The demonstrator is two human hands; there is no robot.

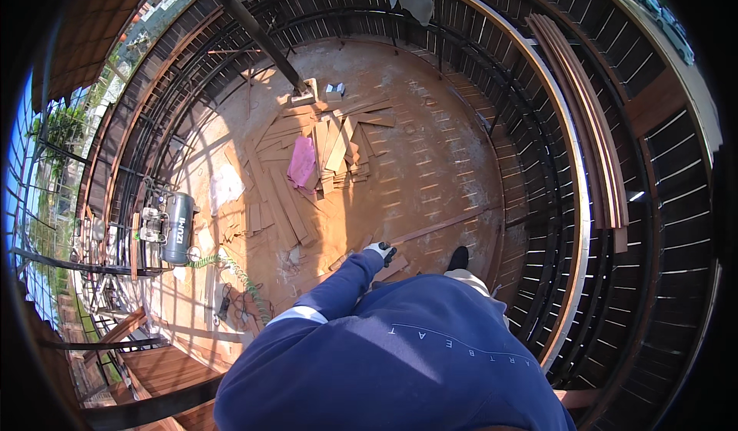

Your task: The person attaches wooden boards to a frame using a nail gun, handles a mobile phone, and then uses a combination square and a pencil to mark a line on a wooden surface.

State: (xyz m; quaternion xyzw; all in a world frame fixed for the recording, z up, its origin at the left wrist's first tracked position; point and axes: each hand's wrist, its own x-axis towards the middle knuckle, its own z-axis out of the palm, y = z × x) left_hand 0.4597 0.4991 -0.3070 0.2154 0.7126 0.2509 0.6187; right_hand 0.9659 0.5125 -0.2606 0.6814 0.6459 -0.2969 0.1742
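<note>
My left hand (pixel 382 252), in a white and dark glove, reaches out in front of my navy sweatshirt (pixel 400 339). Its fingers look curled closed, and what they hold, if anything, is too small to make out. Close beside it, a short brown board (pixel 393 267) lies partly behind my body. A long thin strip of wood (pixel 442 225) runs along the floor from near the hand toward the right. My right hand is out of sight, hidden by my body. One dark shoe (pixel 459 258) shows to the right.
Loose brown boards (pixel 338 143) lie piled ahead, with a pink sheet (pixel 302 162) on them. A dark air compressor (pixel 178 227) stands left, its green coiled hose (pixel 250 289) on the floor. A slanted post (pixel 254 27) rises behind. Curved slatted walls (pixel 530 146) surround the floor; long planks (pixel 588 123) rest at right.
</note>
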